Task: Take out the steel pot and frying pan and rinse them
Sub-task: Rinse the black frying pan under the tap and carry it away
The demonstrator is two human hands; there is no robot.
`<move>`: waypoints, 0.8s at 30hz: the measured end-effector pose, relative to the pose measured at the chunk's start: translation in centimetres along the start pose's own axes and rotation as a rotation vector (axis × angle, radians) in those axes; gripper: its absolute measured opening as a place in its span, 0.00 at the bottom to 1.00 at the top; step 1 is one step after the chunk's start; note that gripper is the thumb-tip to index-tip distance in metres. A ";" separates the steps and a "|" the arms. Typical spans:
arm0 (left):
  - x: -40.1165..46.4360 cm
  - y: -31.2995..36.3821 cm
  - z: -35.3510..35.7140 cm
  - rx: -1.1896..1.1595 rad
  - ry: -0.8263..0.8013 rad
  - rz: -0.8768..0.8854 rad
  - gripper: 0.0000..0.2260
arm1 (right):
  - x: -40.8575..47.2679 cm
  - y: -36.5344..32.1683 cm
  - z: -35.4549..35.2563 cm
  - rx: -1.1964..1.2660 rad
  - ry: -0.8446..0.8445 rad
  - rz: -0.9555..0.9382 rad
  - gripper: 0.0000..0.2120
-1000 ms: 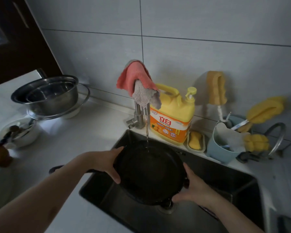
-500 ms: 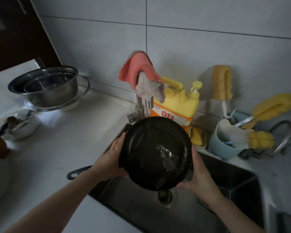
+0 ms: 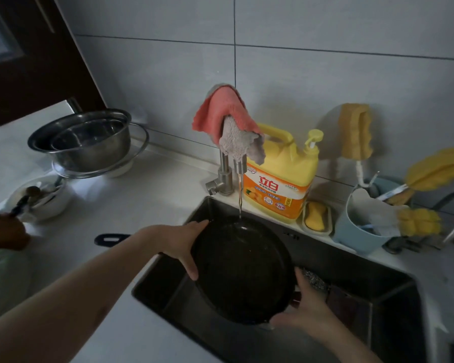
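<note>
Two hands (image 3: 180,241) (image 3: 303,309) hold frying pan (image 3: 243,271) near 立白 jug (image 3: 282,179).

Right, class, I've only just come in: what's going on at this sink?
A person is rinsing a black frying pan over the sink. The left hand grips one side of its rim, the right hand the other, and a thin stream from the tap runs into it. The steel pot sits on the counter, untouched.

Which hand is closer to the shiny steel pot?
Left. The left hand grips the frying pan's near-left rim, toward the steel pot on the counter. The right hand holds the far side.
</note>
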State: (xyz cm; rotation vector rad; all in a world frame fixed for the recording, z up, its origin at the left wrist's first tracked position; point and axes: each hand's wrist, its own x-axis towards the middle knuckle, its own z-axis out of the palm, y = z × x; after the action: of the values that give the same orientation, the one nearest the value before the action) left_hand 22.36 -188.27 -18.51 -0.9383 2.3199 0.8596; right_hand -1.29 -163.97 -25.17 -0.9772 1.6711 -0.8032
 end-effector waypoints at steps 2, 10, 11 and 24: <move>-0.4 -0.2 -0.4 0.021 0.086 0.044 0.62 | 0.5 1.1 1.8 0.009 0.075 -0.061 0.62; -0.6 1.0 4.9 -0.054 0.512 0.090 0.66 | 1.0 0.8 -1.4 -0.211 0.277 -0.265 0.71; -0.3 1.6 5.7 -0.060 0.560 0.107 0.66 | 0.8 0.5 -2.3 -0.228 0.301 -0.286 0.70; 0.5 7.5 8.5 0.085 1.314 0.364 0.52 | -3.5 -1.1 -8.6 -0.663 0.804 -0.821 0.47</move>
State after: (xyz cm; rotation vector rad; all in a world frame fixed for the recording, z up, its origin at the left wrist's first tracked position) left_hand 18.26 -178.23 -21.87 -1.2761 3.6699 0.1812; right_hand -8.63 -160.88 -20.30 -2.0762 2.3041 -1.3241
